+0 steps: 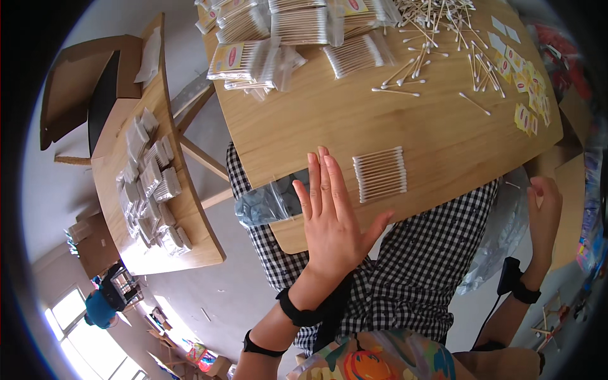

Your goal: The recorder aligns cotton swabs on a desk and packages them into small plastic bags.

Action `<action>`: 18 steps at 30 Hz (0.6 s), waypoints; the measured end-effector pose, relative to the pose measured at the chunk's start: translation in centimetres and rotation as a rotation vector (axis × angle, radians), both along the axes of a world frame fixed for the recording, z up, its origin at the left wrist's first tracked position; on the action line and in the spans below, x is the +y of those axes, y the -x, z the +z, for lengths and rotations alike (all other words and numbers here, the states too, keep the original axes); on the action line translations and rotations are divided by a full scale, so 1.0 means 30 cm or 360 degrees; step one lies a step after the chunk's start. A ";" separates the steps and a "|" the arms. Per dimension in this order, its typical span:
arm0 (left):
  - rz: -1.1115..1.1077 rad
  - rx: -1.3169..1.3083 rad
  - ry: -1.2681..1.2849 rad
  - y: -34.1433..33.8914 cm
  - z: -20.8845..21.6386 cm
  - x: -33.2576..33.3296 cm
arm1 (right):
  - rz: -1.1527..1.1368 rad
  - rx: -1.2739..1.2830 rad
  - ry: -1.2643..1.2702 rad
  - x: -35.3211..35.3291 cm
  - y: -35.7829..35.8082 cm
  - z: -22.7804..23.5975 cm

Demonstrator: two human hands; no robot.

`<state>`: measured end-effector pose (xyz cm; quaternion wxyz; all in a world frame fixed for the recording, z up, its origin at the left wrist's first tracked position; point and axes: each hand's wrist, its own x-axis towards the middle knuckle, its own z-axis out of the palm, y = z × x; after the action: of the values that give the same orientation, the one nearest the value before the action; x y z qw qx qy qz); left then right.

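In the head view the left hand [332, 218] is spread flat with its back to the camera, fingers straight and close together, thumb held well apart, gripping nothing that shows. It reaches over the near edge of the wooden table [278, 120]. Just right of its fingers lies a neat row of cotton swabs [380, 174], set side by side and apart from the hand. Left of the same fingers a clear plastic bag [259, 206] with grey-blue patterning lies across the table edge; whether the fingers touch it I cannot tell. The right hand [546, 196] is out past the table's right side, its fingers bent, beside a large clear bag [491, 244]; a lone swab tip [513, 185] shows left of its fingertips, but whether they pinch it cannot be made out. Ahead of the left hand are stacked swab packets [301, 25], and farther right, loose swabs [437, 12] in a heap. Yellow-and-white cards [522, 79] lie beyond the row, nearer the right hand. Well off to the left hand's left, a side table [202, 244] bears more packets [152, 177], with an opened cardboard box [92, 82] behind them.
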<state>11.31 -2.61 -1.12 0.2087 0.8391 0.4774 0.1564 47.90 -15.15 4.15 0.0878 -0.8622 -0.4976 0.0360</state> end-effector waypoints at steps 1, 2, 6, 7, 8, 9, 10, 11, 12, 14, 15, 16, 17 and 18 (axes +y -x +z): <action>-0.0013 0.0022 0.0001 -0.006 0.004 0.000 | 0.0018 0.0167 -0.0215 0.027 0.059 -0.026; -0.0027 0.0043 0.0002 -0.016 0.008 -0.002 | 0.0035 0.0332 -0.0431 0.059 0.123 -0.046; -0.0188 0.0187 -0.0068 -0.079 -0.044 0.002 | 0.0344 0.0828 -0.0703 0.247 0.413 -0.132; -0.0208 0.0247 -0.0086 -0.097 -0.067 0.008 | 0.0434 0.0886 -0.0767 0.284 0.455 -0.142; -0.0232 0.0243 -0.0094 -0.105 -0.074 0.013 | 0.0527 0.0954 -0.0839 0.309 0.485 -0.161; -0.0255 0.0239 -0.0102 -0.110 -0.077 0.016 | 0.0560 0.1063 -0.0855 0.317 0.503 -0.175; -0.0277 0.0238 -0.0102 -0.111 -0.081 0.015 | 0.0590 0.1177 -0.0865 0.319 0.519 -0.196; -0.0276 0.0251 -0.0109 -0.108 -0.082 0.011 | 0.0516 0.1323 -0.0881 0.322 0.533 -0.230; -0.0276 0.0262 -0.0114 -0.105 -0.083 0.006 | 0.0593 0.1238 -0.0920 0.314 0.535 -0.253; -0.0271 0.0267 -0.0140 -0.109 -0.083 0.013 | 0.0749 0.1053 -0.1008 0.313 0.527 -0.275; -0.0267 0.0263 -0.0151 -0.115 -0.083 0.017 | 0.0712 0.1053 -0.1017 0.317 0.530 -0.284; -0.0262 0.0260 -0.0156 -0.116 -0.082 0.016 | 0.0755 0.0996 -0.1001 0.321 0.532 -0.285; -0.0258 0.0259 -0.0166 -0.113 -0.081 0.015 | 0.0797 0.0938 -0.0984 0.326 0.532 -0.285; -0.0255 0.0258 -0.0176 -0.111 -0.081 0.014 | 0.0839 0.0879 -0.0967 0.329 0.534 -0.286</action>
<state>14.62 -2.20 -3.55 0.1345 0.8947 0.4148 0.0969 31.87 -5.29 -4.41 0.4521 -0.6003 -0.6452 0.1378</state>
